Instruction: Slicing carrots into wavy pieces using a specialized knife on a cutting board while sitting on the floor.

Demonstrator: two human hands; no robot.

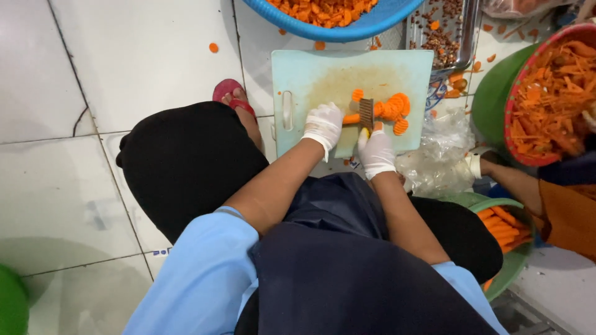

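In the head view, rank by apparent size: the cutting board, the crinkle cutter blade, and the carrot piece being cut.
1. cutting board, largest by far.
2. crinkle cutter blade.
3. carrot piece; the left hand hides part of it, so ranks 2 and 3 are unsure.

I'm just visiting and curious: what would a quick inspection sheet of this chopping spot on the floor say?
Surface: pale cutting board on a white tiled floor.
Job's things: carrot lying on the board; ridged cutter upright on it; wavy slices piled beside.
Clutter: stray carrot bits on tiles; crumpled clear plastic.
Hands: left hand, gloved, holds the carrot; right hand, gloved, grips the cutter.
Cables: nothing seen.
Surroundings: blue basin of cut carrot; red-rimmed basin of shreds; green tub of whole carrots; another person's arm at right.
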